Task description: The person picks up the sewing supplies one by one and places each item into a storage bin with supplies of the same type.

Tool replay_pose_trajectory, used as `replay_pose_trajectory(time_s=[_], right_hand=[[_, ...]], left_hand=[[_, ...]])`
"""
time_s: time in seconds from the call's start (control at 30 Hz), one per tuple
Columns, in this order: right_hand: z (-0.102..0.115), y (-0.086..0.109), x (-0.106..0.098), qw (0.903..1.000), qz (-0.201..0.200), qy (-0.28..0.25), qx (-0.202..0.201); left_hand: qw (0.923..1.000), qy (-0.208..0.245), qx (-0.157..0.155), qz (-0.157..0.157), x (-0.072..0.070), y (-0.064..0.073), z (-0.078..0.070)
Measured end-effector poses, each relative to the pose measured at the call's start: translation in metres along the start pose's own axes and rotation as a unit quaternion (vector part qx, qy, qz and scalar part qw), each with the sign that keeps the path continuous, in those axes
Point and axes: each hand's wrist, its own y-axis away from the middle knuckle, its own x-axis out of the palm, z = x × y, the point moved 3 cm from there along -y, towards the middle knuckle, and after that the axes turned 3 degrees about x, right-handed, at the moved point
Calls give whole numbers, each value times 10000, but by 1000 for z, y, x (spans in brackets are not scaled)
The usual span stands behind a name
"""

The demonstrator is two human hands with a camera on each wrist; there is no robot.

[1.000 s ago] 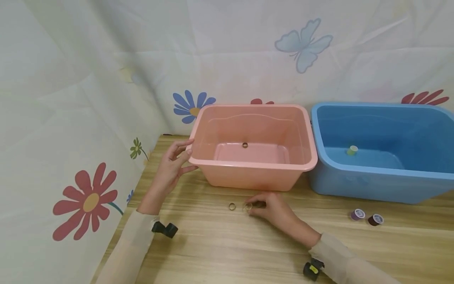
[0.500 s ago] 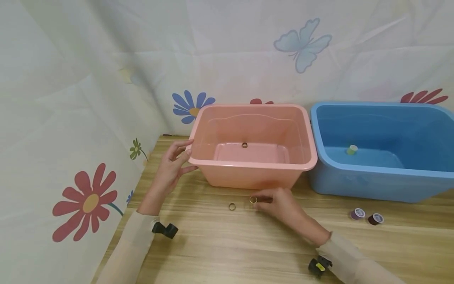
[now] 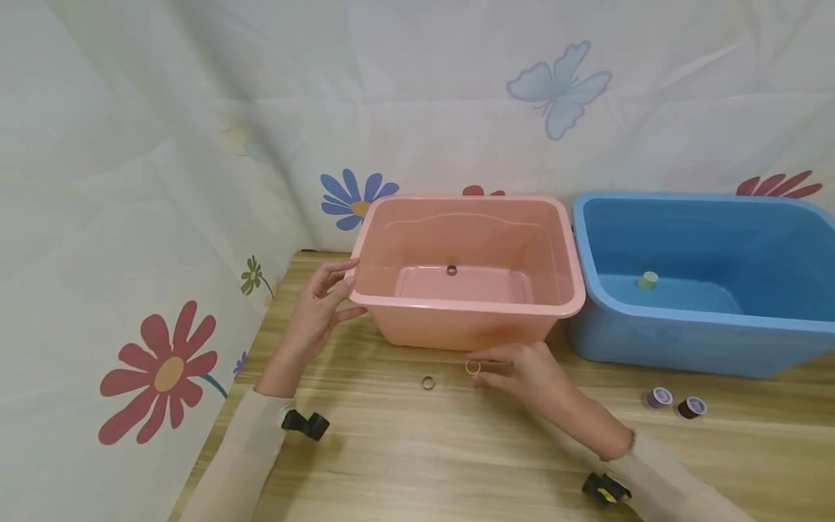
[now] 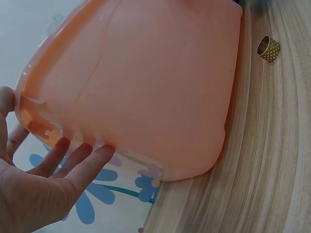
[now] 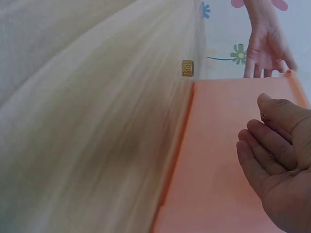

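Note:
My right hand pinches a gold ring-shaped thimble between thumb and fingers, just off the tabletop in front of the pink bin. In the right wrist view, the fingers hide most of that thimble. A second thimble stands on the table to its left; the left wrist view shows its dimpled gold band. Another thimble lies on the pink bin's floor. At the bin's left end, my left hand holds the rim, its fingers against the outer wall in the left wrist view.
A blue bin stands right beside the pink one, with a small pale green spool inside. In front of it sit a purple spool and a dark spool on the wooden table. A flowered cloth hangs behind.
My right hand has lifted the thimble slightly off the table and carried it a little to the right. The left hand keeps its place on the pink bin's rim.

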Motion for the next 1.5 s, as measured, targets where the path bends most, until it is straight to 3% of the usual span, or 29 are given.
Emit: replay_pose_trajectory(time_s=[0.53,0.87,1.13,1.4,1.5], right_hand=[[19,-1,-15,9968,79,445,-665],[30,4,-21,9962,149,352,-786],[34,9,-29,9939,-17,444,-1008],[43,7,-41,9925,206,564,-1065],[46,5,-47,9900,212,601,-1256]], left_hand=[[10000,-39,-13,-34,1,-2,1],[9999,-89,-118,-40,-2,4,2],[9999,-77,-116,-46,-1,4,3],[9999,-91,-83,-56,0,2,1],[9999,-112,-66,-52,-1,1,1]])
